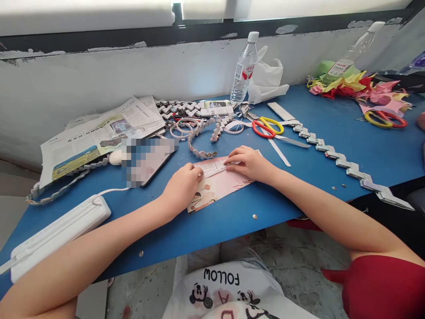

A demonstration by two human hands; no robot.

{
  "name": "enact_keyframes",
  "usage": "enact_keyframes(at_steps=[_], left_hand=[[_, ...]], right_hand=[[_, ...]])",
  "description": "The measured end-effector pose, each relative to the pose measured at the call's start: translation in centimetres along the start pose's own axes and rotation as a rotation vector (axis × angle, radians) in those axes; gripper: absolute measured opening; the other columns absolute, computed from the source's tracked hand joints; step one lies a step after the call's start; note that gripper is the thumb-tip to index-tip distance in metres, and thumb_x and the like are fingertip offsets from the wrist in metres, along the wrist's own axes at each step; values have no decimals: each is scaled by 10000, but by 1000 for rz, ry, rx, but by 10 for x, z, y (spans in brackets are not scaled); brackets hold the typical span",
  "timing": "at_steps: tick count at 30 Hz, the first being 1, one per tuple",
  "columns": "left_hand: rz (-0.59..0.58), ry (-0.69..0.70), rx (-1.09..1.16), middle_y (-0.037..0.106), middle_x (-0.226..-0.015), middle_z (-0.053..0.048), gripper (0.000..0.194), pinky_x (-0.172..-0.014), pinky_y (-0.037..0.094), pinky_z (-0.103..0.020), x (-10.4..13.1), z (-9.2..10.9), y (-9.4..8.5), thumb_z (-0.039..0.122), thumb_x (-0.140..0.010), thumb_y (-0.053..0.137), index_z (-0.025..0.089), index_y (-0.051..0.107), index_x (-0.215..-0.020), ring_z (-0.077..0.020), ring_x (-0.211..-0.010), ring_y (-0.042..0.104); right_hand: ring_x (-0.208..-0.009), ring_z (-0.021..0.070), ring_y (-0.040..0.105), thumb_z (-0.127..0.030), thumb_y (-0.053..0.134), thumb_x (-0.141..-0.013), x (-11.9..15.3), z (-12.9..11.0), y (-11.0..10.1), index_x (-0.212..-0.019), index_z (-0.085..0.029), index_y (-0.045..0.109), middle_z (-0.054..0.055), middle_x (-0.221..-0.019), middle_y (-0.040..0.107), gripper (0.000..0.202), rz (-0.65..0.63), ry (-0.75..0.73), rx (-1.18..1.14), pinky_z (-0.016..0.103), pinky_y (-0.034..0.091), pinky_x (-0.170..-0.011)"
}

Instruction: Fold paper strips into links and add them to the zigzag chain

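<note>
A printed paper strip lies over a pink illustrated sheet near the table's front edge. My left hand pinches the strip's left end between thumb and curled fingers. Toward its right end, my right hand has fingertips and thumb closed on the same strip, resting above the pink sheet. Just beyond my hands curls a folded-paper chain. Scissors with red and yellow handles lie to the right, across loose white paper strips.
Newspapers, a phone and a white power strip occupy the left side. A water bottle stands at the back beside a white plastic bag. Rightward lie a long folded-paper chain, coloured paper and more scissors.
</note>
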State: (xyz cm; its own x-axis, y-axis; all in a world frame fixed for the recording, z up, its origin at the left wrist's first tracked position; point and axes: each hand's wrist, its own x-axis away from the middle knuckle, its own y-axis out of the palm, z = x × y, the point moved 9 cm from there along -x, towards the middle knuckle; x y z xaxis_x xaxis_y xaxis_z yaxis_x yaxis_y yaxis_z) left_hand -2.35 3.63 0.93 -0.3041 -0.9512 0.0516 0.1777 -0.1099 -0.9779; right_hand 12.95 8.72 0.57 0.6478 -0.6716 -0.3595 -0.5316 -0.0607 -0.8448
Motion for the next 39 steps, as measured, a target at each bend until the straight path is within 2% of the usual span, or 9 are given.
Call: enact_keyframes(at_steps=[5, 10, 15, 18, 23, 27, 31, 36, 39], left_hand=[[-47, 7, -51, 635, -982, -73, 208, -759, 462, -331, -5, -1, -3, 264, -936, 478, 198, 646, -1039, -252, -964, 610], [-150, 10, -71, 646, -978, -51, 180, -676, 434, -310, -5, -2, -3, 260, -917, 508, 206, 642, -1024, -228, -872, 634], [-187, 42, -137, 635, -976, -46, 215, -620, 399, -291, 0, -1, -6, 204, -922, 460, 211, 665, -988, -205, -834, 643], [-192, 86, -287, 618, -962, -70, 236, -570, 369, -299, 8, 7, -8, 126, -896, 441, 180, 658, -974, -211, -795, 641], [-239, 154, -473, 606, -964, -106, 301, -576, 374, -309, 26, 30, -7, -57, -738, 499, 121, 627, -945, -250, -855, 628], [-215, 225, -533, 613, -897, -106, 302, -593, 377, -324, 35, 47, 0, -61, -799, 425, 118, 635, -920, -253, -835, 617], [-145, 280, -614, 589, -788, -104, 320, -576, 356, -326, 41, 52, 8, -76, -795, 396, 114, 651, -824, -232, -764, 593], [-172, 272, -602, 584, -774, -113, 261, -568, 359, -320, 46, 48, 12, -57, -743, 454, 119, 647, -749, -229, -727, 584], [-190, 213, -530, 594, -776, -111, 267, -580, 380, -320, 39, 43, 8, -58, -759, 438, 120, 636, -768, -237, -743, 603]], right_hand=[[-860, 233, 590, -286, 577, -886, -1, 4, 1, -869, -186, 713, 97, -897, 667, 170, -66, 18, -37, 399, 471, -814], [-879, 228, 590, -250, 532, -885, -1, 9, 1, -867, -177, 651, 101, -923, 653, 141, -127, 11, -44, 371, 476, -796], [-866, 229, 595, -209, 468, -885, 3, 13, -5, -926, -179, 652, 93, -904, 650, 190, -200, -1, 2, 358, 460, -770], [-827, 219, 601, -231, 446, -898, 6, 16, -10, -949, -177, 661, 99, -939, 651, 227, -225, 8, 31, 342, 458, -737], [-776, 201, 602, -178, 457, -856, 8, 16, -16, -858, -182, 668, 91, -909, 662, 210, -206, -34, 128, 314, 446, -697], [-767, 208, 591, -129, 464, -831, 6, 12, -14, -757, -182, 659, 89, -862, 672, 215, -222, -97, 233, 329, 442, -722], [-791, 217, 591, -109, 451, -833, 6, 9, -13, -734, -179, 668, 96, -842, 678, 249, -243, -114, 283, 333, 452, -725], [-880, 229, 625, -156, 472, -841, 12, 13, -20, -781, -181, 709, 97, -924, 700, 246, -250, -36, 161, 339, 482, -770], [-828, 208, 634, -253, 524, -851, 14, 17, -24, -780, -187, 708, 81, -972, 698, 207, -221, 63, 62, 331, 481, -754]])
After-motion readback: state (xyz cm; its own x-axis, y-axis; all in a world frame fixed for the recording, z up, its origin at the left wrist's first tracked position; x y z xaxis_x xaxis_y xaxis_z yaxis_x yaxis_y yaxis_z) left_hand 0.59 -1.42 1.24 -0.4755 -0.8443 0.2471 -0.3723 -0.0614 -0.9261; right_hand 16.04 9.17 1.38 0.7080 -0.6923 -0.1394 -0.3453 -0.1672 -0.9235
